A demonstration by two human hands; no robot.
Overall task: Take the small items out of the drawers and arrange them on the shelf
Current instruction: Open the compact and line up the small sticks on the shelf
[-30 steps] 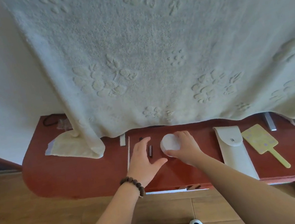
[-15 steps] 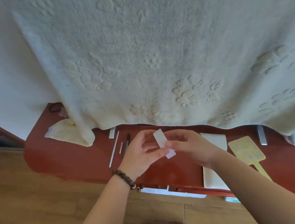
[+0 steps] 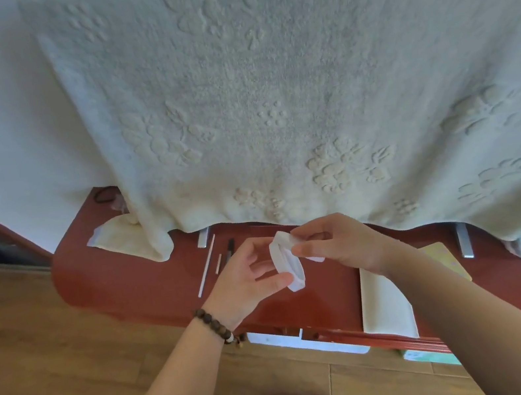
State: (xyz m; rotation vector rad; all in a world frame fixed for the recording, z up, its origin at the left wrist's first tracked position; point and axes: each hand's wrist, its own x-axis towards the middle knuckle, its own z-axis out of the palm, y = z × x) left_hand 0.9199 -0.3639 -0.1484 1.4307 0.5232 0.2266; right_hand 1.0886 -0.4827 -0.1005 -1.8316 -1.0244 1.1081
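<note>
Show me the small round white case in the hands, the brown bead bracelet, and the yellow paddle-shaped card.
small round white case (image 3: pixel 287 264), head view, on its rim.
brown bead bracelet (image 3: pixel 212 324), head view, beads on the left wrist.
yellow paddle-shaped card (image 3: pixel 443 257), head view, its visible corner.

The small white case, lifted off the shelf, now hangs opened between both hands.

Small white round case, opened, on edge, held above red shelf.
</note>
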